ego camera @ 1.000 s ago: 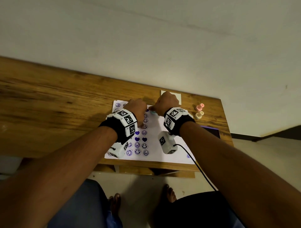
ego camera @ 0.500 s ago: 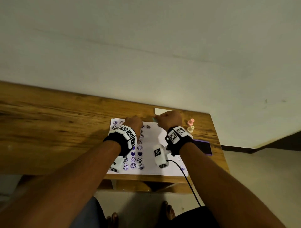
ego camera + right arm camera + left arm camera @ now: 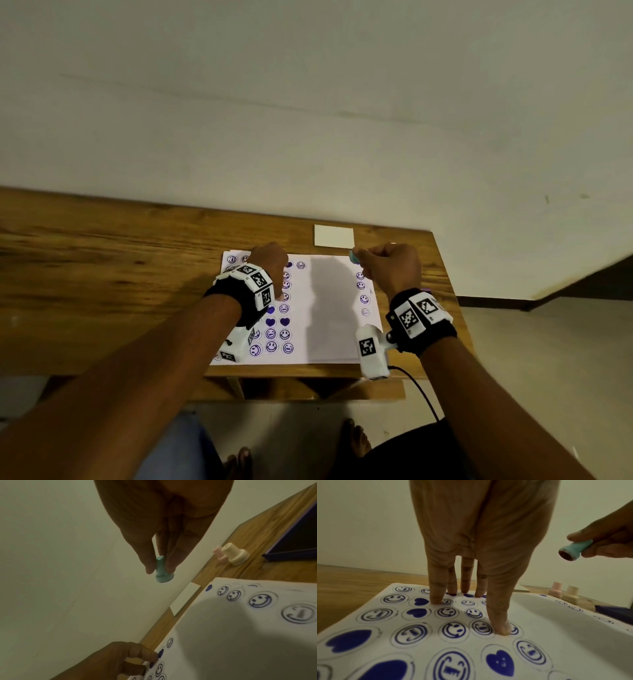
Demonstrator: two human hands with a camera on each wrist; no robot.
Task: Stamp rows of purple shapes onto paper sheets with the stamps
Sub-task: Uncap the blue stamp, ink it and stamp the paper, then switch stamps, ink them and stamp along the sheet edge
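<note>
**Stamp lifted off the sheet**

The right hand (image 3: 390,267) has moved right from the sheet's far middle and now pinches the teal stamp (image 3: 573,549) in the air above the paper sheet (image 3: 329,308), at its far right corner. The left hand (image 3: 270,263) stays put, straight fingertips (image 3: 436,599) pressing the stamped rows.

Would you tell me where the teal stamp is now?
The right hand pinches the teal stamp in the air, above the table's far edge, left of the pink and cream stamps.
</note>
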